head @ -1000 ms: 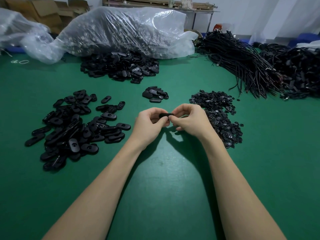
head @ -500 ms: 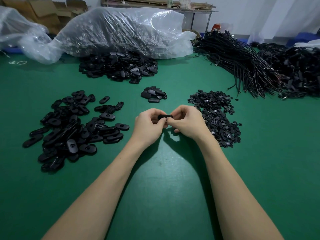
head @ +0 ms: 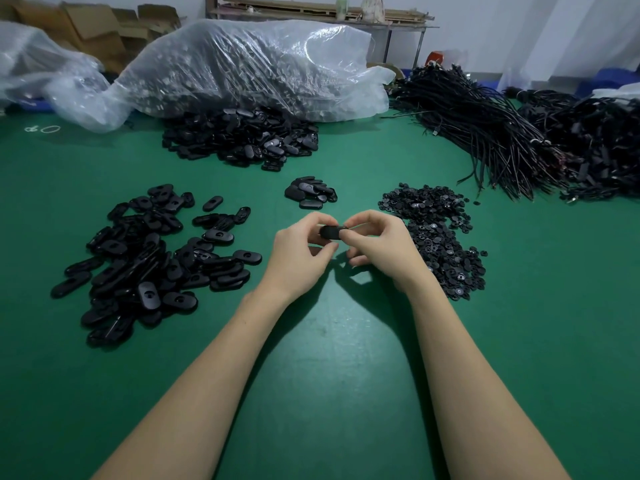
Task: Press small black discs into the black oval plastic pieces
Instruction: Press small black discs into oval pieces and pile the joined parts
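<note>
Leftmost, a heap of oval pieces [head: 149,261] lies on the green worktop [head: 329,393]. Centrally, the left hand [head: 298,258] and right hand [head: 377,251] pinch one oval piece [head: 329,233] between them, probably seating a disc, though fingers hide it. Next comes firm thumb pressure. Discs [head: 436,237] wait just right; nothing obstructs.

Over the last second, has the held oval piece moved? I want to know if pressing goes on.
No. The oval piece, pinched between left hand and right hand, stays below the small oval pile, left of the disc pile.
</note>
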